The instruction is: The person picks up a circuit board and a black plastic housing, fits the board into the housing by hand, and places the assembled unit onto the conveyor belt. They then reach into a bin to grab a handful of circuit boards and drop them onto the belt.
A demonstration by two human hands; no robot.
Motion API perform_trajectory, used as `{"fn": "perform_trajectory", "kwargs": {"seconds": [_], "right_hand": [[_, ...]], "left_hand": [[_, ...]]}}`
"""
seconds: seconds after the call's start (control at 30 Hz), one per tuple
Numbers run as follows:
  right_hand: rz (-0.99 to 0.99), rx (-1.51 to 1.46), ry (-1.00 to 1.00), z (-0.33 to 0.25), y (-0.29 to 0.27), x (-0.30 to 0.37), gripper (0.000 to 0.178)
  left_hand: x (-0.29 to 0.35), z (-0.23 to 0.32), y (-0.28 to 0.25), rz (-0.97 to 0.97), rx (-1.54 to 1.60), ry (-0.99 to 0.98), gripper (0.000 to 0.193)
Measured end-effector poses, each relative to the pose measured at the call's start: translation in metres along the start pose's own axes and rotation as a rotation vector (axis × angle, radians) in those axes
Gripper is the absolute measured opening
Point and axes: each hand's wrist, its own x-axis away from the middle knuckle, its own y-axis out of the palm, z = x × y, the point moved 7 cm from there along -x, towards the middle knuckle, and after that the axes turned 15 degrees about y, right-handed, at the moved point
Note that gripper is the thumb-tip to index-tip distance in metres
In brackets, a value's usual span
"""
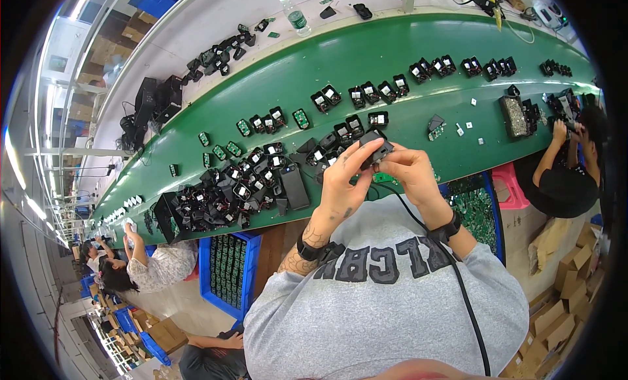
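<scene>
In front of my chest, at the near edge of the green bench, a small black plastic housing is held up in both hands. My left hand grips it with bent fingers from the left. From the right, the fingers of my right hand are closed at its lower side. A green circuit board shows just below the fingers; whether either hand touches it I cannot tell. Left of my hands lies a heap of black housings, with a larger dark flat box beside it.
Rows of filled black housings stand along the bench. A bottle is at the back. Farther right sits a bin of small parts. Blue crates of circuit boards are below the bench. Co-workers sit left and right. A black cable crosses my front.
</scene>
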Motion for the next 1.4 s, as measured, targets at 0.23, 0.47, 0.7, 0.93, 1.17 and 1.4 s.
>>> {"fn": "perform_trajectory", "kwargs": {"seconds": [0.23,0.47,0.7,0.93,1.17,1.4], "right_hand": [[0.119,0.000,-0.087,-0.005,-0.002,0.007,0.015],[0.121,1.132,-0.748,-0.070,0.026,0.034,0.047],[0.178,1.317,-0.807,-0.085,0.026,0.035,0.047],[0.056,1.037,-0.680,-0.082,0.013,0.026,0.044],[0.132,0.816,-0.793,-0.066,0.012,0.035,0.041],[0.221,0.935,-0.919,-0.079,0.013,0.044,0.042]], "left_hand": [[0.003,0.004,0.004,0.014,0.081,-0.065,0.053],[0.026,-0.033,0.021,0.208,0.830,-0.627,0.059],[0.015,-0.025,0.023,0.134,0.903,-0.641,0.070],[0.018,-0.022,0.022,-0.001,0.924,-0.674,0.069],[0.015,-0.024,0.028,0.067,0.774,-0.619,0.045],[0.004,-0.011,0.027,0.091,0.659,-0.341,0.046]]}}
